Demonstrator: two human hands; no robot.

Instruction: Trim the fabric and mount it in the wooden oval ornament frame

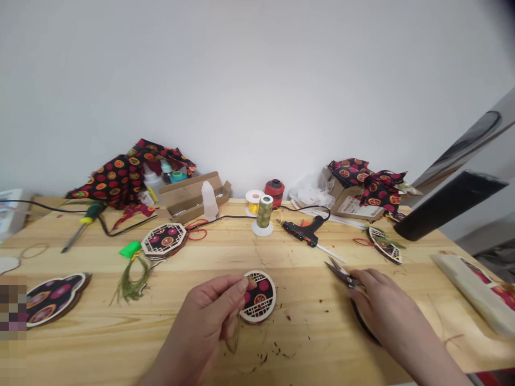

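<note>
Near the front middle, my left hand [209, 316] is closed in a pinch at the left edge of a round ornament [261, 303], which has a pale lattice frame over dark patterned fabric. A thin olive cord [232, 338] hangs below its fingers. On the right, my right hand [386, 311] is closed over dark-handled scissors [341, 274], whose blades point up and left, slightly apart. Its palm hides part of the handles. Small dark scraps lie on the table between the hands.
Behind the hands stand an olive thread spool [264, 212], a red spool [274, 192] and a black glue gun [303, 232]. An octagonal ornament [164, 239], green tassel [132, 279] and screwdriver [80, 230] lie left. A black tube [446, 206] leans at the right.
</note>
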